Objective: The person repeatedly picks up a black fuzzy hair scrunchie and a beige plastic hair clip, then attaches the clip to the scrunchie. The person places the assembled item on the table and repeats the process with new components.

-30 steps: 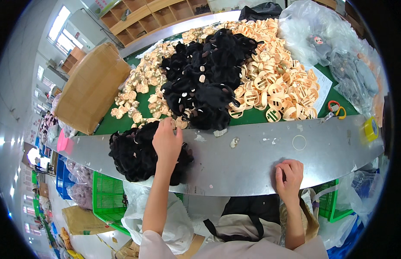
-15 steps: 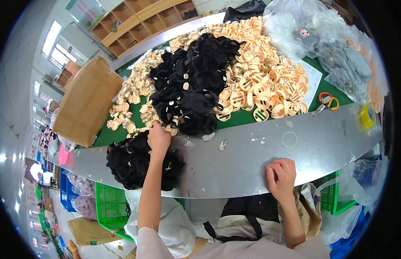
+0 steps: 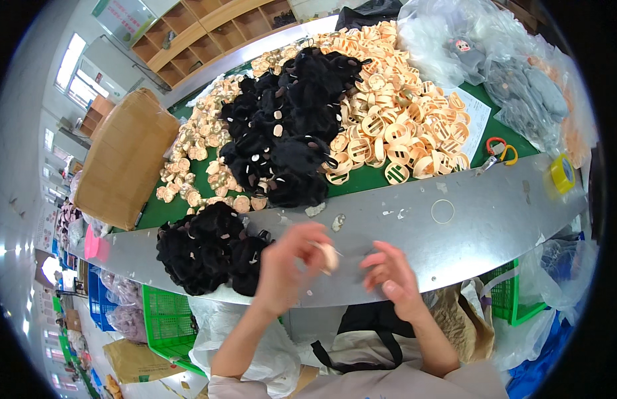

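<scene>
My left hand [image 3: 292, 266] is above the metal table edge, blurred by motion, with its fingers closed on a small pale round piece [image 3: 329, 258]. The blur hides that piece's details. To its right hovers my right hand [image 3: 393, 276], fingers spread and holding nothing. Beside my left hand lies a heap of black plush toys [image 3: 205, 249] on the metal strip. Behind it, a second mound of black plush toys [image 3: 288, 120] covers part of the green table. Small peach and gold cup-shaped pieces [image 3: 199, 143] lie left of that mound, and cream slotted round basket-like pieces [image 3: 388, 126] lie right.
A cardboard box [image 3: 125, 159] stands at the left. Orange-handled scissors [image 3: 500, 154], yellow tape [image 3: 562, 174] and a thin ring [image 3: 443, 211] lie on the right. Clear plastic bags [image 3: 441, 40] fill the far right. A green crate [image 3: 169, 319] stands below the table edge.
My left hand has come back from the peach pieces toward me and right, now with a pale round piece. My right hand has lifted off the metal, moved left and opened its fingers.
</scene>
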